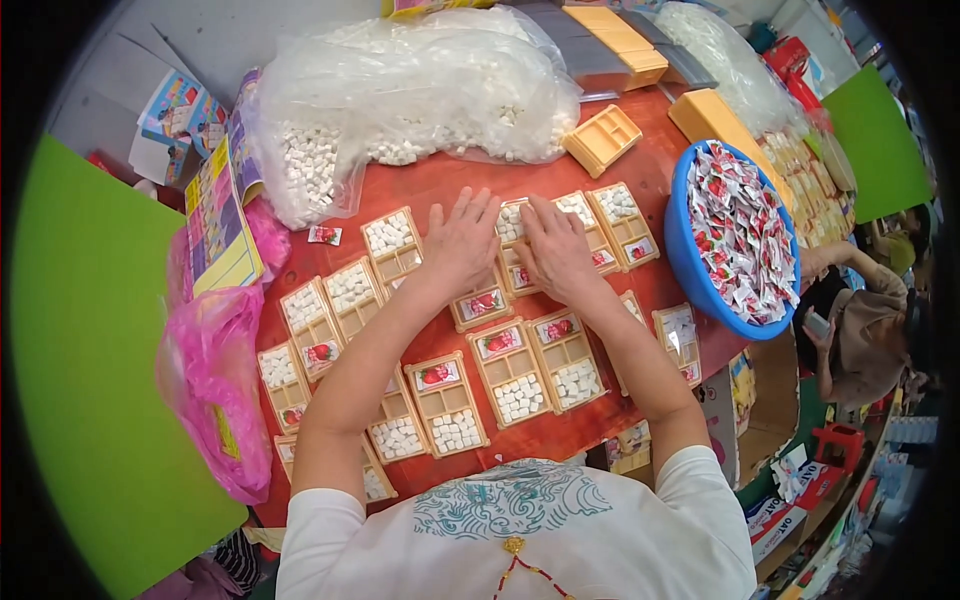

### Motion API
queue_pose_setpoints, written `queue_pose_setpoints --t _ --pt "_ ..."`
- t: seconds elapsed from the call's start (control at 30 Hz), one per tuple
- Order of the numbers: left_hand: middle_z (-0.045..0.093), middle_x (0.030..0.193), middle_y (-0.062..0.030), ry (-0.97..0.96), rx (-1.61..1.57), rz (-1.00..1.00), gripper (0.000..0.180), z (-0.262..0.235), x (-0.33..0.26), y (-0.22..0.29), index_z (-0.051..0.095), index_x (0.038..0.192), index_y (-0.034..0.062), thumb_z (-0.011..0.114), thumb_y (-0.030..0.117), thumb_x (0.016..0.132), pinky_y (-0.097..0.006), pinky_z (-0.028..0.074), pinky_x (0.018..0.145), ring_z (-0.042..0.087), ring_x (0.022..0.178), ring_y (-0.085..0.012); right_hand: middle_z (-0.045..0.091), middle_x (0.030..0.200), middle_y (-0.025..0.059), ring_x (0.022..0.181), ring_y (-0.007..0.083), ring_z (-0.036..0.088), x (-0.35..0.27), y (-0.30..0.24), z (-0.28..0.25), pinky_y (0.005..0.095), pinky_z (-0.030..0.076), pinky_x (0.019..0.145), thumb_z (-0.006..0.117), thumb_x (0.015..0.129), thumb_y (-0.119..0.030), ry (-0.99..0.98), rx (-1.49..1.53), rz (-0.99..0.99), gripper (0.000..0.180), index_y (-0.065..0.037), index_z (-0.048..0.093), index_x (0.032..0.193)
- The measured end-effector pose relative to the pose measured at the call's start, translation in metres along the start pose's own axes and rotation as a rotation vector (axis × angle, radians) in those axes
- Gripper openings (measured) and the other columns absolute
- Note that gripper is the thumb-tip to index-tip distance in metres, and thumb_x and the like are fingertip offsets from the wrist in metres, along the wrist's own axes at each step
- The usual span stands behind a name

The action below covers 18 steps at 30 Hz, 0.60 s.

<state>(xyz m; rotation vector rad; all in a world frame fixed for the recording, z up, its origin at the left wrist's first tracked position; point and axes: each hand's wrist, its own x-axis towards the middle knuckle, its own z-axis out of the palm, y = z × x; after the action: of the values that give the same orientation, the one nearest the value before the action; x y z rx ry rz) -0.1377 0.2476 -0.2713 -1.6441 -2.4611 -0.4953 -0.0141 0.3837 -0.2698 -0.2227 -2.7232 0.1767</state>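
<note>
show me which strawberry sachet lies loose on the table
The sachet by the left end of the big clear bag, alone on the red tabletop; the others nearby sit in trays or the blue tub.

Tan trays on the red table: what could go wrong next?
The left hand and right hand are at filled trays; a bump might scatter white pieces. The left forearm crosses above others and could nudge them. The blue basin is heaped with sachets, so some may slide off.
</note>
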Motion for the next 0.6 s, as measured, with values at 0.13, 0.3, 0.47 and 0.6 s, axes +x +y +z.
queue_pose_setpoints --t 0.13,0.3,0.47,0.6 --pt "0.037 0.143 -0.0116 -0.249 0.078 -0.005 0.055 0.004 0.011 0.0 0.038 0.136 0.0062 0.054 0.026 0.087 -0.058 0.029 0.099 0.034 0.133 -0.0292 0.047 0.129 0.0185 0.122 0.0292 0.044 -0.008 -0.001 0.009 0.0417 0.034 0.097 0.057 0.085 -0.023 -0.014 -0.081 -0.062 0.047 0.001 0.047 0.123" --pt "0.036 0.145 -0.0109 -0.283 0.099 -0.027 0.054 0.005 0.009 -0.002 0.038 0.136 0.006 0.053 0.027 0.088 -0.063 0.024 0.103 0.031 0.136 -0.0298 0.048 0.128 0.0196 0.124 0.0312 0.041 -0.008 -0.003 0.009 0.0418 0.033 0.098 0.055 0.086 -0.024 -0.034 -0.131 -0.081 0.048 0.005 0.047 0.124" --pt "0.035 0.145 -0.0118 -0.15 0.166 0.085 0.055 0.012 0.006 0.008 0.037 0.137 0.005 0.053 0.022 0.087 -0.061 0.025 0.104 0.033 0.134 -0.0304 0.049 0.126 0.0202 0.122 0.0331 0.042 -0.011 -0.001 0.012 0.0422 0.033 0.098 0.054 0.086 -0.025 -0.018 -0.151 -0.126 0.047 0.006 0.051 0.119" --pt "0.048 0.13 -0.0138 -0.173 -0.091 0.198 0.054 0.003 0.013 0.017 0.042 0.13 0.0027 0.056 0.013 0.079 -0.048 0.028 0.102 0.042 0.124 -0.0276 0.051 0.122 0.0209 0.119 0.0332 0.043 -0.011 -0.001 0.011 0.0418 0.033 0.098 0.055 0.085 -0.025 -0.028 -0.183 -0.134 0.043 0.008 0.055 0.112"
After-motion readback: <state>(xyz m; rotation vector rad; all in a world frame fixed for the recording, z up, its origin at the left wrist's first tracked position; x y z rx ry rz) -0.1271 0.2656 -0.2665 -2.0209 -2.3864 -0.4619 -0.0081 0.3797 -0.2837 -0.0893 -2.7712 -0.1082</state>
